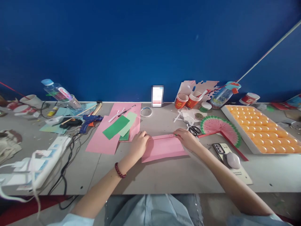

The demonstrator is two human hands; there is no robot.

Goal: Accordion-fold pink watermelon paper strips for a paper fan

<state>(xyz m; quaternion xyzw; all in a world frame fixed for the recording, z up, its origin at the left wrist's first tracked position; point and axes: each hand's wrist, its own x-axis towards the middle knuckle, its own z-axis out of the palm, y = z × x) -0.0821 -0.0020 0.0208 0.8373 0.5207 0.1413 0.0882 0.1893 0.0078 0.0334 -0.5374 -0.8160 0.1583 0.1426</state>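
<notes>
A sheet of pink paper [164, 149] lies on the table before me, with a narrow fold line along its far edge. My left hand [140, 143] grips the paper's far left corner with curled fingers. At the far right corner, my right hand [187, 138] pinches the same edge; a small green bit shows at its fingertips. Just left of my left hand lie green paper strips [116, 127] on larger pink sheets [100, 142]. Black-handled scissors [194, 130] and a pink-and-green folded paper fan [219, 128] are close to my right hand.
A phone [222, 149] with a pale rounded object on it lies front right, near a tray of orange balls [261, 128]. Red paper cups [188, 99] and a tape roll [146, 112] stand farther back. Leftward are a blue glue gun [90, 122], power strip [50, 163] and bottle [61, 94].
</notes>
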